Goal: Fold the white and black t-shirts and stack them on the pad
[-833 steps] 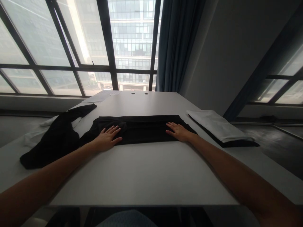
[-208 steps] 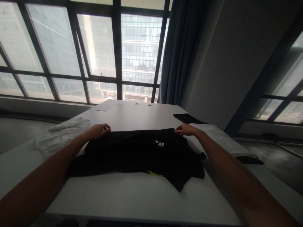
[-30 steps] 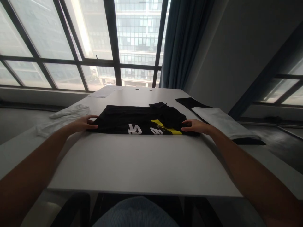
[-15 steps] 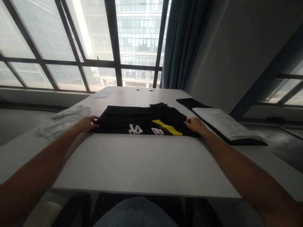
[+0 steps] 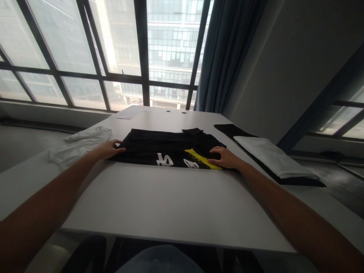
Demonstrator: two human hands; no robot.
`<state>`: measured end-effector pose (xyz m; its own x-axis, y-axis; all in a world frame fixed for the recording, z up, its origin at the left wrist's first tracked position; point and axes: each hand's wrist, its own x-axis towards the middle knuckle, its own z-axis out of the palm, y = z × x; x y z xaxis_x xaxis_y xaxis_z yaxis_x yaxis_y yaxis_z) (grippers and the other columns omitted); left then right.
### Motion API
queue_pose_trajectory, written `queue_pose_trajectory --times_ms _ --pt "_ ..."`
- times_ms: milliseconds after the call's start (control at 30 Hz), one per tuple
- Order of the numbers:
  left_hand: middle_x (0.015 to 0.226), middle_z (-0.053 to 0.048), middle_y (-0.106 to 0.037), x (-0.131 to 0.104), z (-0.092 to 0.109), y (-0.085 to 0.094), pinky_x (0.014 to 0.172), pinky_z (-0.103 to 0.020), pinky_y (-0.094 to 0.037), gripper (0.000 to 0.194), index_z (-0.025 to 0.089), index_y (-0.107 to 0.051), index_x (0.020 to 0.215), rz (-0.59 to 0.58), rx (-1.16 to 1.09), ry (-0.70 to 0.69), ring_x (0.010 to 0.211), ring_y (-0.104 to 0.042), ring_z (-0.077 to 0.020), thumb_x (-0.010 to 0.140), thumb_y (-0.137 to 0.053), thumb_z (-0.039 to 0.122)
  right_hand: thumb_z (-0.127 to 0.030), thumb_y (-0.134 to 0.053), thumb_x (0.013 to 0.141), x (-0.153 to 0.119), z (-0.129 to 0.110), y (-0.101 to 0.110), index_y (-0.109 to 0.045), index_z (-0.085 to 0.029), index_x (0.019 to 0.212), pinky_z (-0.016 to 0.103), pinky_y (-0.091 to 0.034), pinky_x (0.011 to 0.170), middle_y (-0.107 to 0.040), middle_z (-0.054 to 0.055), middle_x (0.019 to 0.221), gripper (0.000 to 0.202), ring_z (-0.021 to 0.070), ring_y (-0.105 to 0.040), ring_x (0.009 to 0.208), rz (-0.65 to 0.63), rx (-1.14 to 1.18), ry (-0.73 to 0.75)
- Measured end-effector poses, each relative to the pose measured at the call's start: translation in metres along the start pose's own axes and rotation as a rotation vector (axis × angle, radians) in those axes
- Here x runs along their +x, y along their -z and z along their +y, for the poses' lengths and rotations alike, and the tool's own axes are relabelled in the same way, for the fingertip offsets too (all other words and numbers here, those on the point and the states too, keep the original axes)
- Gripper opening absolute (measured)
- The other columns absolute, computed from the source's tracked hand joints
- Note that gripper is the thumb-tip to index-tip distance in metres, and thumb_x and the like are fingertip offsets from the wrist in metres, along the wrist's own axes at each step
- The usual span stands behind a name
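Observation:
A black shirt (image 5: pixel 153 146) with white lettering and a yellow patch lies folded into a wide strip on the white table (image 5: pixel 170 204). Its collar points away from me at the upper right. At the shirt's left end, my left hand (image 5: pixel 108 149) rests with thumb and fingers apart, touching the cloth. My right hand (image 5: pixel 226 157) lies over the right part of the shirt, on the yellow patch, its fingers spread. Part of the shirt's right end is hidden under that hand.
A crumpled white garment (image 5: pixel 81 144) lies to the left. On the right, a folded white cloth (image 5: pixel 273 157) sits on top of a black one (image 5: pixel 236 130). Papers (image 5: pixel 129 112) lie at the table's far left, near the windows. A blue curtain (image 5: pixel 227 57) hangs behind.
My right hand has let go of the shirt's right edge and moved left onto the yellow patch, fingers spreading. My left hand stays at the left end, its fingers slightly farther over the cloth.

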<state>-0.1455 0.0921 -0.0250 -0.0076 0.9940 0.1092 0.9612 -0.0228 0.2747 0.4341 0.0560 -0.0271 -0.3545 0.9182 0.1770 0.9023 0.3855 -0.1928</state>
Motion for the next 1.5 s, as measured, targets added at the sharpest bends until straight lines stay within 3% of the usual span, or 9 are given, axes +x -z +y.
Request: queue_pose_trajectory --times_ms 200,333,467,667,833,967,1067,1233,1500 --pt "0.11 -0.009 -0.078 0.008 0.011 -0.01 0.088 -0.032 -0.055 0.058 0.021 -0.076 0.12 0.077 -0.101 -0.038 0.094 -0.073 -0.0274 0.072 -0.067 0.052 -0.036 -0.058 0.091 0.036 0.013 0.02 -0.077 -0.022 0.098 0.035 -0.053 0.082 -0.077 0.007 0.093 0.024 0.0243 -0.07 0.086 0.092 -0.042 -0.101" --pt "0.107 -0.007 -0.079 0.007 0.013 -0.007 0.091 -0.032 -0.055 0.053 0.022 -0.078 0.118 0.152 -0.197 -0.099 0.096 -0.071 -0.0264 0.074 -0.065 0.048 -0.03 -0.057 0.091 0.071 0.028 0.043 -0.076 -0.02 0.11 0.032 -0.053 0.085 -0.078 0.007 0.102 0.029 0.0238 -0.071 0.093 0.183 -0.005 -0.193" --pt "0.118 -0.008 -0.076 0.003 0.012 -0.007 0.094 -0.034 -0.054 0.055 0.02 -0.075 0.125 0.236 -0.188 -0.129 0.095 -0.071 -0.0249 0.08 -0.059 0.046 -0.031 -0.056 0.094 0.086 0.031 0.034 -0.073 -0.018 0.121 0.035 -0.051 0.093 -0.076 0.012 0.115 0.035 0.0275 -0.07 0.108 0.159 -0.165 -0.365" --pt "0.122 -0.011 -0.072 0.0 0.005 -0.015 0.101 -0.036 -0.051 0.055 0.02 -0.073 0.128 0.098 0.057 -0.11 0.106 -0.069 -0.0292 0.082 -0.06 0.047 -0.039 -0.051 0.098 0.057 0.019 0.005 -0.066 -0.019 0.131 0.041 -0.051 0.099 -0.066 0.015 0.136 0.042 0.0304 -0.064 0.12 0.066 -0.286 -0.297" --pt "0.145 -0.015 -0.06 -0.009 0.021 -0.018 0.116 -0.039 -0.038 0.07 0.014 -0.064 0.139 0.199 0.074 -0.305 0.134 -0.054 -0.0337 0.092 -0.043 0.062 -0.052 -0.045 0.1 0.009 0.018 -0.008 -0.06 -0.021 0.141 0.042 -0.045 0.112 -0.056 0.013 0.151 0.053 0.0306 -0.055 0.135 -0.015 -0.177 -0.155" --pt "0.162 -0.011 -0.043 -0.014 0.034 -0.031 0.124 -0.039 -0.022 0.077 0.015 -0.051 0.152 -0.03 0.067 -0.452 0.15 -0.036 -0.0271 0.096 -0.028 0.063 -0.051 -0.033 0.104 -0.015 0.033 -0.022 -0.046 -0.021 0.154 0.044 -0.029 0.125 -0.037 0.009 0.165 0.06 0.0269 -0.035 0.152 -0.095 -0.13 -0.246" --pt "0.168 -0.009 -0.03 -0.014 0.028 -0.038 0.126 -0.043 -0.014 0.079 0.017 -0.035 0.161 -0.172 0.112 -0.387 0.157 -0.022 -0.026 0.097 -0.026 0.061 -0.049 -0.025 0.105 -0.019 0.044 -0.028 -0.038 -0.021 0.159 0.046 -0.025 0.126 -0.03 0.008 0.168 0.062 0.0249 -0.027 0.155 -0.11 -0.13 -0.291" --pt "0.171 -0.01 -0.018 -0.01 0.012 -0.035 0.126 -0.042 -0.012 0.088 0.013 -0.022 0.165 -0.228 0.178 -0.265 0.159 -0.011 -0.026 0.095 -0.022 0.066 -0.049 -0.023 0.106 -0.018 0.049 -0.027 -0.035 -0.023 0.161 0.051 -0.026 0.125 -0.028 0.007 0.169 0.062 0.0257 -0.025 0.156 -0.125 -0.131 -0.277" --pt "0.169 -0.014 -0.027 -0.022 0.024 -0.022 0.122 -0.045 -0.023 0.094 0.015 -0.029 0.163 -0.261 0.231 -0.204 0.155 -0.025 -0.0363 0.09 -0.031 0.074 -0.048 -0.03 0.104 -0.025 0.053 -0.022 -0.037 -0.023 0.16 0.053 -0.028 0.124 -0.03 0.008 0.167 0.062 0.028 -0.028 0.154 -0.125 -0.144 -0.224"
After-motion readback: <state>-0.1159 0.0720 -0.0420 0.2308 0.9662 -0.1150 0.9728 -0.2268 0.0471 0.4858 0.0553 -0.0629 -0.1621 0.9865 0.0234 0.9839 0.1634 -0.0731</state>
